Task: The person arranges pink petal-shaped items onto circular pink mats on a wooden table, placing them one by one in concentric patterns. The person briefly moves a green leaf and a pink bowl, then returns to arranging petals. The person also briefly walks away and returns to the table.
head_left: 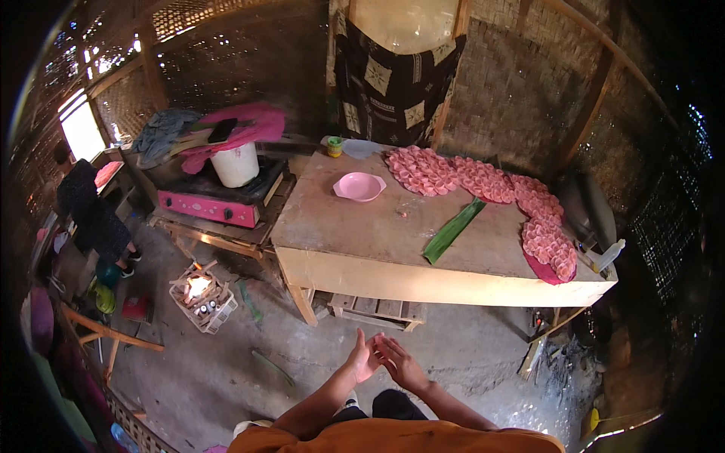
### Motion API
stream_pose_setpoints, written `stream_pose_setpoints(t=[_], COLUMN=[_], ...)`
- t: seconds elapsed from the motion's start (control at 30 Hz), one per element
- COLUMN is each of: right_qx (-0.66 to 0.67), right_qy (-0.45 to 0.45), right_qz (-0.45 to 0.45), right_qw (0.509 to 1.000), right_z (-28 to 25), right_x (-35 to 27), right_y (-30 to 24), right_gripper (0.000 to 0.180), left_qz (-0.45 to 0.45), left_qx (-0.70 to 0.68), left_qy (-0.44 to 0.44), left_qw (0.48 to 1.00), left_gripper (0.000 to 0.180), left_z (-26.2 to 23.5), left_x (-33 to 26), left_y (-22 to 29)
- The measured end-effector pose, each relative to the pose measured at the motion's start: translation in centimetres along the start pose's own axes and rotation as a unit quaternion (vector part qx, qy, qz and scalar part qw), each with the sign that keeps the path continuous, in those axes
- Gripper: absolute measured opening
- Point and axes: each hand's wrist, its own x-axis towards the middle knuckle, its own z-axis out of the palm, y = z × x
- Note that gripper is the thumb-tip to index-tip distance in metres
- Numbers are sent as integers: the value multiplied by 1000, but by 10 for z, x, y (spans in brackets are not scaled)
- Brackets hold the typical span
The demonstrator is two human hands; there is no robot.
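Observation:
My left hand (365, 358) and my right hand (402, 365) meet in front of my body, below the near edge of the wooden table (332, 226). The left palm faces inward with its thumb raised. Fingers of the right hand touch the left fingers, and both hands look loosely extended with nothing visible in them. On the table, beyond my hands, sit a pink bowl (359, 187) with small side handles and a long green leaf strip (454, 230). Pink, petal-like pieces (423, 170) lie in round clusters along the far and right sides.
A pink-fronted stove (208, 208) bears a white pot (236, 166) with pink cloth over it. Beneath the table stands a low wooden rack (377, 308). A crate (204, 302) sits on the floor. Another person (87, 200) stands far left. A squeeze bottle (609, 255) rests at the table's right corner.

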Motion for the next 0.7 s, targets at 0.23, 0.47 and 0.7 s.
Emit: stream_pose_setpoints(t=[0.23, 0.47, 0.7], right_qx=[387, 34, -73], right_qy=[78, 197, 42], right_qz=[238, 146, -17], right_qw=[887, 969, 996], right_z=[-43, -98, -80], right_x=[130, 316, 358], right_y=[101, 221, 270], right_gripper=[30, 19, 28], left_qz=[-46, 399, 236], left_qx=[58, 827, 898], left_qy=[-108, -46, -97], left_qw=[991, 393, 359], left_gripper=[92, 65, 76], left_z=[26, 122, 143], left_x=[46, 200, 258], left_y=[98, 183, 208])
